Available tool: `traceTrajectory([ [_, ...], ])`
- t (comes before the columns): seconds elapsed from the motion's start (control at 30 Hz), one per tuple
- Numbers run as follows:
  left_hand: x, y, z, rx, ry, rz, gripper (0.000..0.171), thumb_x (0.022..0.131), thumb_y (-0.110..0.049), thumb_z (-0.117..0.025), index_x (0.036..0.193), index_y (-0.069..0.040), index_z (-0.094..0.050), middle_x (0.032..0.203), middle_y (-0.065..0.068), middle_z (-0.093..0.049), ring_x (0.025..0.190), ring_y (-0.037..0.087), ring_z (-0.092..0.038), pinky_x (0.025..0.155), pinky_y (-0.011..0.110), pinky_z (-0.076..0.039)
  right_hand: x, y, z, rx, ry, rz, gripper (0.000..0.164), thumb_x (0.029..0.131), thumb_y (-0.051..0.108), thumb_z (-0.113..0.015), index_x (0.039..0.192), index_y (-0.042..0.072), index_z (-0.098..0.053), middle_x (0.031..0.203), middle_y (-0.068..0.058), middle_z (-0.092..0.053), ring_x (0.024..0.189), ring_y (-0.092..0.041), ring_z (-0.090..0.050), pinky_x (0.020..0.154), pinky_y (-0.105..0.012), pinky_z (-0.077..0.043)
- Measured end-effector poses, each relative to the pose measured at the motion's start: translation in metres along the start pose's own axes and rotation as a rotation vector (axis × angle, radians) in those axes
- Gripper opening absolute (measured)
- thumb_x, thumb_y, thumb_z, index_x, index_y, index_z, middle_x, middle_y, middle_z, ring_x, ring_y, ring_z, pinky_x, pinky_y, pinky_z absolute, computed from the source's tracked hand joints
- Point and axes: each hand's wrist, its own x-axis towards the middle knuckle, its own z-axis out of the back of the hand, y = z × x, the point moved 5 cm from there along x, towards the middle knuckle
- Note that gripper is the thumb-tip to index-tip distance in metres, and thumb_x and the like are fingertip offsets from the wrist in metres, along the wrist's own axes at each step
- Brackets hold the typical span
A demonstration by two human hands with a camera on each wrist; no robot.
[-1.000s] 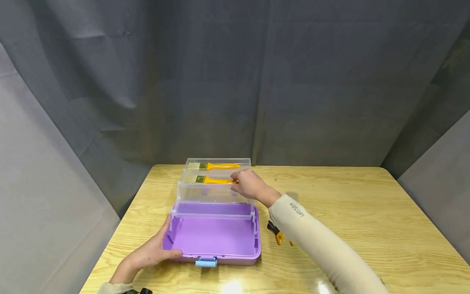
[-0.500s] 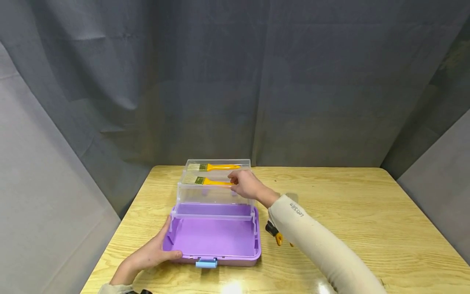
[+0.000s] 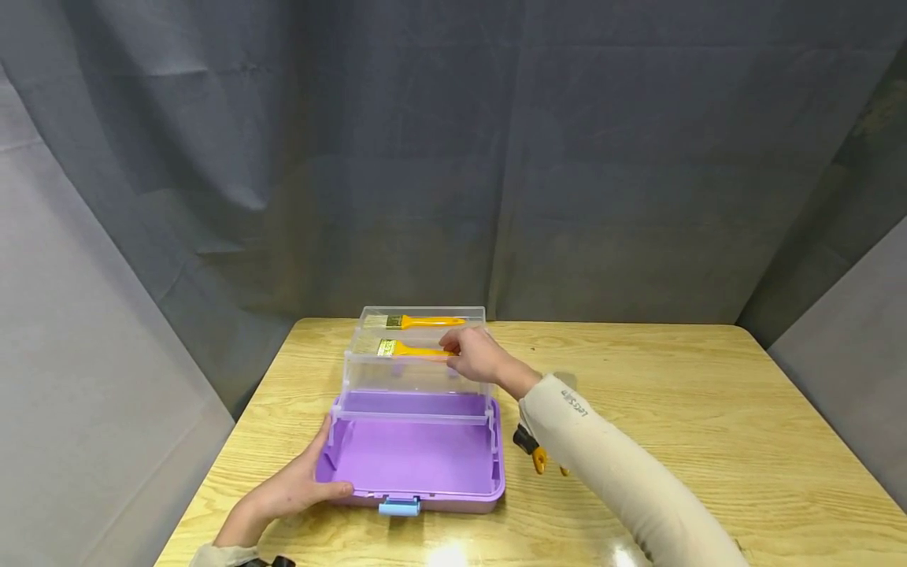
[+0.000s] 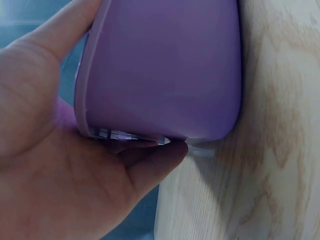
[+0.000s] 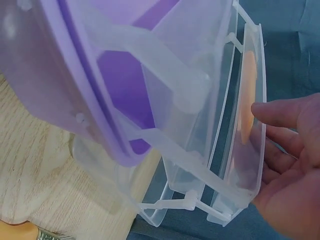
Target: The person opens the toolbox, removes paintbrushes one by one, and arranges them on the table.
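A purple box (image 3: 411, 457) with a blue latch (image 3: 400, 507) stands with its clear stepped trays (image 3: 418, 374) raised at the back. My left hand (image 3: 294, 482) grips the box's left side, thumb over the front rim and fingers along the outside. Two paintbrushes lie in the trays: the rear paintbrush (image 3: 425, 321) in the top tray, the front paintbrush (image 3: 411, 350) one step lower. My right hand (image 3: 476, 354) pinches the front brush by its handle end, which the fingers partly hide. In the right wrist view the thumb touches an orange handle (image 5: 248, 100) inside the tray wall.
On the wooden table (image 3: 673, 409), right of the box, lies a black and orange-yellow object (image 3: 533, 449), partly hidden by my right sleeve (image 3: 616, 465). A dark curtain (image 3: 602, 181) hangs behind the table.
The right hand has shifted very slightly left along the front brush's handle. That brush's metal band now looks brighter. The left hand and the box stay put.
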Motion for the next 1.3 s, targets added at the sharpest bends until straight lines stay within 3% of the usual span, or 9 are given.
traceTrajectory([
  [0.27, 0.002, 0.0, 0.0, -0.001, -0.003, -0.014, 0.116, 0.081, -0.019, -0.075, 0.148, -0.006, 0.019, 0.151, 0.029, 0.014, 0.137, 0.047, 0.005, 0.107, 0.06, -0.002, 0.0, -0.004, 0.003, 0.18, -0.012, -0.058, 0.033, 0.083, 0.004, -0.07, 0.115, 0.0, -0.066, 0.107, -0.009, -0.067, 0.094, -0.021, -0.062, 0.086, -0.032, -0.051],
  [0.6, 0.004, 0.0, 0.0, -0.013, -0.003, -0.03, 0.117, 0.081, -0.018, -0.076, 0.148, -0.008, 0.019, 0.152, 0.028, 0.014, 0.137, 0.046, 0.006, 0.107, 0.06, -0.002, -0.002, 0.001, 0.006, 0.423, -0.121, -0.129, 0.029, 0.084, 0.008, -0.071, 0.113, 0.002, -0.069, 0.107, -0.008, -0.068, 0.091, -0.019, -0.064, 0.078, -0.03, -0.054],
  [0.9, 0.004, -0.002, -0.004, -0.013, 0.005, -0.025, 0.116, 0.081, -0.019, -0.075, 0.148, -0.008, 0.019, 0.152, 0.028, 0.015, 0.137, 0.046, 0.005, 0.107, 0.06, -0.003, -0.003, 0.01, 0.006, 0.49, -0.152, -0.139, 0.028, 0.082, 0.012, -0.074, 0.11, 0.005, -0.072, 0.104, -0.008, -0.068, 0.077, -0.014, -0.063, 0.067, -0.026, -0.053],
  [1.03, 0.005, -0.002, -0.003, -0.01, 0.001, -0.037, 0.116, 0.081, -0.018, -0.076, 0.148, -0.007, 0.019, 0.151, 0.029, 0.014, 0.137, 0.047, 0.004, 0.107, 0.06, -0.003, -0.009, 0.005, 0.015, 0.562, -0.183, -0.136, 0.028, 0.083, 0.01, -0.073, 0.11, 0.004, -0.071, 0.104, -0.009, -0.068, 0.075, -0.021, -0.064, 0.064, -0.025, -0.052],
  [1.17, 0.006, -0.001, -0.002, -0.007, 0.001, -0.039, 0.117, 0.08, -0.018, -0.076, 0.147, -0.006, 0.019, 0.151, 0.029, 0.014, 0.137, 0.048, 0.004, 0.106, 0.061, -0.003, -0.018, -0.004, 0.026, 0.611, -0.206, -0.115, 0.027, 0.083, 0.01, -0.073, 0.109, 0.002, -0.071, 0.106, -0.011, -0.068, 0.078, -0.025, -0.065, 0.067, -0.027, -0.053],
  [1.3, 0.006, -0.002, -0.002, 0.0, 0.005, -0.052, 0.117, 0.081, -0.017, -0.076, 0.148, -0.007, 0.019, 0.151, 0.029, 0.014, 0.137, 0.048, 0.004, 0.106, 0.061, -0.004, -0.031, -0.015, 0.037, 0.676, -0.212, -0.133, 0.026, 0.084, 0.008, -0.072, 0.11, 0.004, -0.071, 0.111, -0.01, -0.067, 0.085, -0.02, -0.064, 0.075, -0.029, -0.054],
])
